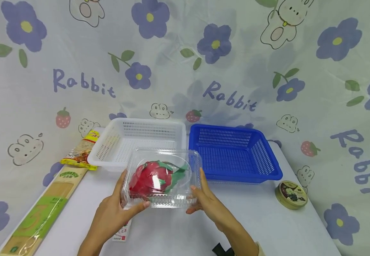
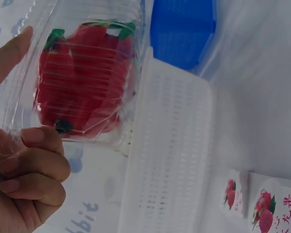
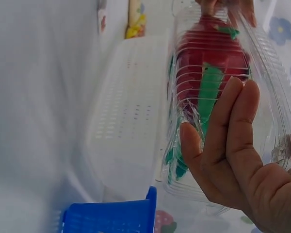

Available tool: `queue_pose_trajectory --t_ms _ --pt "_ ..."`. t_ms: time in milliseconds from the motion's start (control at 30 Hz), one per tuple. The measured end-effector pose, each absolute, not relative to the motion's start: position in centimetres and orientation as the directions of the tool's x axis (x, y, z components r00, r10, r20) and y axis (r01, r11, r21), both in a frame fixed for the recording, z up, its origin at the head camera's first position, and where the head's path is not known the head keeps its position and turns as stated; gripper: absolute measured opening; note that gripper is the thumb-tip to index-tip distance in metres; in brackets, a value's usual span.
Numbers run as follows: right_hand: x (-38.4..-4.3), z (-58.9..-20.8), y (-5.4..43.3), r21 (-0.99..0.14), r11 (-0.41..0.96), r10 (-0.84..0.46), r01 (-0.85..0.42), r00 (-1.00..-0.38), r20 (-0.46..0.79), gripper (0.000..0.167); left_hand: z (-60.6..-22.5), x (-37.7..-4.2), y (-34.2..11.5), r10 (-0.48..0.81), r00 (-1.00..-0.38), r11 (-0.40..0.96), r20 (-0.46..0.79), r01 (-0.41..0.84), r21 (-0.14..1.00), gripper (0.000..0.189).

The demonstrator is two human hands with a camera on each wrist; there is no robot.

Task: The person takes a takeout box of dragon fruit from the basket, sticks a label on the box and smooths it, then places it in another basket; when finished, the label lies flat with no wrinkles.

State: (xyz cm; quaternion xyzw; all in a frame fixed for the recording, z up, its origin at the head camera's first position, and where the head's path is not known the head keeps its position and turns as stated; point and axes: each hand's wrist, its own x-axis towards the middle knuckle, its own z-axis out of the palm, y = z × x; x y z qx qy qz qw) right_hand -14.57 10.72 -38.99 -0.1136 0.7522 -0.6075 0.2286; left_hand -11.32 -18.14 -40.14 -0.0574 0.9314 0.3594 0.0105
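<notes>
My two hands hold up a clear plastic clamshell box (image 1: 169, 203) above the table, in front of the two baskets. Through its lid shows a red dragon fruit (image 1: 153, 176) with green leaf tips. The left hand (image 1: 108, 215) grips the box's left side, thumb along the front edge and fingers curled beneath. On the opposite side, the right hand (image 1: 215, 208) grips it, with fingers (image 3: 223, 121) against the ribbed underside. The lid looks closed. Partly hidden behind the left hand, a white packet (image 1: 121, 234) with printed dragon fruit lies on the table.
A white basket (image 1: 108, 164) and a blue basket (image 1: 236, 177) stand side by side at the back. Left are a yellow snack bag (image 1: 80, 151) and a long noodle pack (image 1: 44, 209). A round tin (image 1: 291, 195) sits right; a black object (image 1: 222, 250) lies at the front.
</notes>
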Motion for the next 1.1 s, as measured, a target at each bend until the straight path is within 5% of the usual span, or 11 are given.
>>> queue_pose_trajectory --t_ms 1100 --pt "-12.5 -41.9 12.7 -0.957 0.237 -0.457 0.167 -0.85 -0.261 0.079 -43.5 -9.5 -16.3 -0.098 -0.991 0.729 -0.092 -0.134 0.672 0.114"
